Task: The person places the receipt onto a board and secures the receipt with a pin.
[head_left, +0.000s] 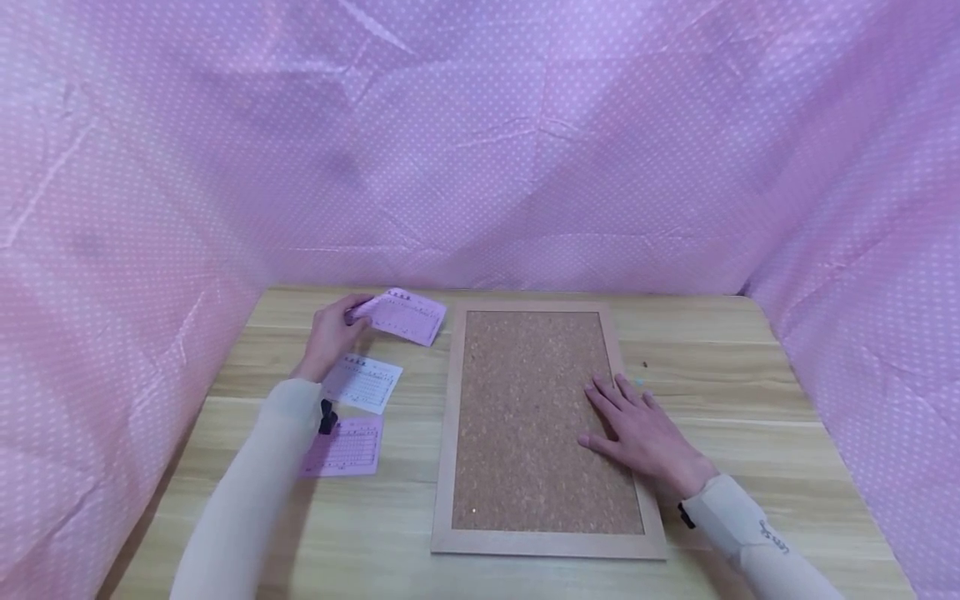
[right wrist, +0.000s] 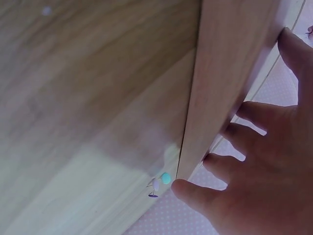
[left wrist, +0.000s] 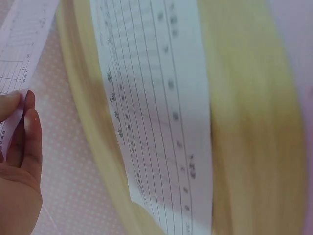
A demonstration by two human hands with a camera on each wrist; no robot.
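My left hand [head_left: 332,335] pinches the left edge of a pink printed paper slip [head_left: 408,317], raised and tilted at the back of the table; in the left wrist view the thumb and fingers [left wrist: 30,125] grip its edge. Nearer lies a white printed slip [head_left: 367,385], and below that another pink slip [head_left: 348,450], partly hidden by the sleeve. My right hand [head_left: 645,433] rests with spread, straight fingers on the right side of a wood-framed cork board [head_left: 540,417]. Its fingertips touch the frame and cork.
Several pushpins, one with a teal head [right wrist: 166,178], lie on the wooden table [head_left: 735,375] just right of the board. Pink polka-dot cloth [head_left: 525,167] hangs around the back and sides of the table.
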